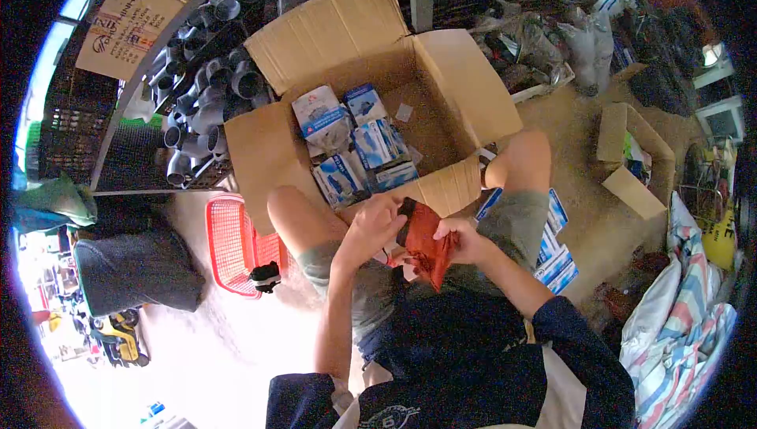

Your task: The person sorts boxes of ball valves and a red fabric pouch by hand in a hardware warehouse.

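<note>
A red-orange piece of fabric with a dark band at its top edge, like a small pouch (426,241), is held over my lap. My left hand (372,228) is closed at its dark edge. On the other side, my right hand (462,241) pinches the fabric between thumb and fingers. Just beyond my hands, a large open cardboard box (448,74) stands between my knees. Several blue-and-white product boxes (323,113) are stacked in its left part. What the pouch contains, if anything, is hidden.
A red plastic basket (230,246) stands to the left, with a dark shoe (266,277) beside it. More blue-and-white boxes (557,268) lie by my right leg. Grey pipe fittings (206,86) fill a rack at upper left. A smaller open carton (631,157) sits at right.
</note>
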`<state>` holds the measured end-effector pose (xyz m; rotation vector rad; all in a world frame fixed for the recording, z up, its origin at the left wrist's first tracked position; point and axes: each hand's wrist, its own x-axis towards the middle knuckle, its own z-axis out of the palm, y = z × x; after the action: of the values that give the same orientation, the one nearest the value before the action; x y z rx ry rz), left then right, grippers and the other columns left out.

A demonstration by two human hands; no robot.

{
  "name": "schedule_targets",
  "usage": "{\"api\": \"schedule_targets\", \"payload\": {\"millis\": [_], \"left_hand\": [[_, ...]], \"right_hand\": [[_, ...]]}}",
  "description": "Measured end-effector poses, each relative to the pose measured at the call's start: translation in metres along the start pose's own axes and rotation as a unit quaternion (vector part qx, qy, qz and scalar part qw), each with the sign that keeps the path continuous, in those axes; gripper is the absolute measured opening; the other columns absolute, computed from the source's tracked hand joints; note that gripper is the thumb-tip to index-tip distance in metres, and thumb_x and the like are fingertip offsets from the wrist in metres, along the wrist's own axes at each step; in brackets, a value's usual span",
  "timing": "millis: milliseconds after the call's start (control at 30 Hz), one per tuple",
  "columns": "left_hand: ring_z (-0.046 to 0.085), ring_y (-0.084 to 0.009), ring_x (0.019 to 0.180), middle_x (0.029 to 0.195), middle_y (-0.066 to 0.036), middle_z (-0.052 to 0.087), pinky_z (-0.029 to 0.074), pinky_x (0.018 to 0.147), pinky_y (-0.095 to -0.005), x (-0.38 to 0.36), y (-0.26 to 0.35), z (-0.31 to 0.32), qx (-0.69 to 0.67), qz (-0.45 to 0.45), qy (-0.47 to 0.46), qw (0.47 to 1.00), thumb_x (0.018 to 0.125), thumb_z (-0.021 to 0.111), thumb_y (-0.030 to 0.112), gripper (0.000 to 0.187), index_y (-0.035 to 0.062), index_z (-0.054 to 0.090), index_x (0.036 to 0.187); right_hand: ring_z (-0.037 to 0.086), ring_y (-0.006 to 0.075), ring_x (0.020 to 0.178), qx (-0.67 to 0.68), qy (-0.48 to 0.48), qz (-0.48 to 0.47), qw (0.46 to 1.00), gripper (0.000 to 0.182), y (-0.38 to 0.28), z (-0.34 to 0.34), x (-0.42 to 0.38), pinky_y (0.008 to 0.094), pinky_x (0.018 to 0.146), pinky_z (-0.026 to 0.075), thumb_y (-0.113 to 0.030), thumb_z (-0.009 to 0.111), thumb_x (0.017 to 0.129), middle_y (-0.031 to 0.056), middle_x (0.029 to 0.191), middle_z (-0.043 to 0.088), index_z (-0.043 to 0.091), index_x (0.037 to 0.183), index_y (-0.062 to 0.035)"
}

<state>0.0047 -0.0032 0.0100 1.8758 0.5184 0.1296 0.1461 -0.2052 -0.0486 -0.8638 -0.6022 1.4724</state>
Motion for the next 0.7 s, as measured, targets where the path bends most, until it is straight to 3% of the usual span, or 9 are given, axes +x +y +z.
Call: {"api": "schedule_targets", "payload": {"millis": [67,133,267,367,400,433,500,567,700], "left_hand": [[0.060,-0.0305,0.094,0.098,-0.015,0.060,0.048,0.083,-0.0386,0.002,-0.012,0.006,-0.055,-0.022,-0.030,0.998,0.080,0.075,0.017,0.036,0.0025,0.057,0.108],[0.060,-0.0297,0.095,0.098,-0.015,0.060,0.048,0.083,-0.0382,0.006,0.007,0.013,-0.082,-0.062,-0.014,0.995,0.080,0.075,0.018,0.037,0.0029,0.058,0.110],[0.060,-0.0269,0.095,0.101,-0.015,0.059,0.048,0.084,-0.0374,0.017,0.002,0.025,0.060,0.014,0.038,0.997,0.083,0.074,0.018,0.037,0.0022,0.059,0.113],[0.059,-0.0192,0.087,0.093,-0.011,0.061,0.048,0.081,-0.0342,0.028,-0.006,0.031,0.025,0.048,0.068,0.996,0.086,0.072,0.017,0.032,-0.0003,0.059,0.110],[0.060,-0.0182,0.089,0.097,-0.011,0.062,0.049,0.079,-0.0325,0.032,-0.003,0.028,-0.010,-0.016,0.044,0.999,0.086,0.073,0.019,0.036,0.0002,0.058,0.114],[0.060,-0.0172,0.092,0.100,-0.011,0.063,0.050,0.077,-0.0308,0.036,0.002,0.023,-0.044,-0.080,0.021,0.996,0.087,0.073,0.020,0.040,0.0006,0.057,0.117],[0.059,-0.0135,0.089,0.096,-0.008,0.064,0.050,0.075,-0.0286,0.045,0.002,0.023,-0.064,-0.134,0.016,0.989,0.088,0.072,0.020,0.038,-0.0002,0.057,0.117],[0.057,-0.0080,0.078,0.082,-0.003,0.064,0.048,0.074,-0.0275,0.059,-0.004,0.031,-0.035,-0.108,0.049,0.992,0.089,0.070,0.016,0.028,-0.0026,0.059,0.108],[0.059,-0.0101,0.088,0.095,-0.005,0.066,0.048,0.079,-0.0271,0.090,0.004,0.027,-0.097,-0.215,-0.021,0.972,0.091,0.067,0.019,0.031,-0.0031,0.060,0.112]], "right_hand": [[0.064,0.0273,0.103,0.249,0.018,0.084,0.965,0.023,0.006,-0.009,0.004,0.0420,0.086,0.055,-0.013,0.060,0.087,0.0180,0.119,0.061,0.051,0.108,-0.0102],[0.062,0.0279,0.108,0.348,0.027,0.112,0.930,0.036,0.019,-0.019,0.003,0.0428,0.088,0.054,-0.005,0.068,0.083,0.0181,0.124,0.058,0.048,0.112,-0.0114],[0.059,0.0287,0.112,0.111,0.022,-0.031,0.993,0.067,0.094,-0.050,-0.002,0.0438,0.091,0.052,0.009,0.080,0.067,0.0183,0.130,0.053,0.043,0.118,-0.0120],[0.059,0.0298,0.110,-0.007,-0.003,-0.246,0.969,0.064,0.051,-0.022,0.007,0.0454,0.093,0.051,0.006,0.078,0.070,0.0183,0.129,0.053,0.044,0.121,-0.0099],[0.060,0.0304,0.109,-0.032,-0.013,-0.329,0.944,0.059,0.014,-0.003,0.012,0.0462,0.094,0.050,0.002,0.076,0.073,0.0183,0.128,0.054,0.044,0.122,-0.0088],[0.060,0.0312,0.108,0.165,-0.017,-0.187,0.968,0.055,-0.011,0.003,0.018,0.0472,0.095,0.049,-0.002,0.071,0.075,0.0182,0.126,0.055,0.045,0.124,-0.0074],[0.060,0.0327,0.107,0.524,-0.028,0.114,0.843,0.050,-0.042,0.006,0.027,0.0491,0.098,0.047,-0.011,0.061,0.078,0.0181,0.121,0.058,0.046,0.126,-0.0044],[0.060,0.0342,0.106,0.498,0.029,0.090,0.862,0.053,-0.039,0.007,0.034,0.0499,0.099,0.046,-0.015,0.053,0.075,0.0179,0.117,0.060,0.047,0.126,-0.0013],[0.061,0.0343,0.104,0.512,0.056,0.036,0.856,0.054,-0.043,0.007,0.042,0.0503,0.095,0.049,-0.016,0.051,0.075,0.0173,0.112,0.062,0.048,0.125,0.0005]]}}
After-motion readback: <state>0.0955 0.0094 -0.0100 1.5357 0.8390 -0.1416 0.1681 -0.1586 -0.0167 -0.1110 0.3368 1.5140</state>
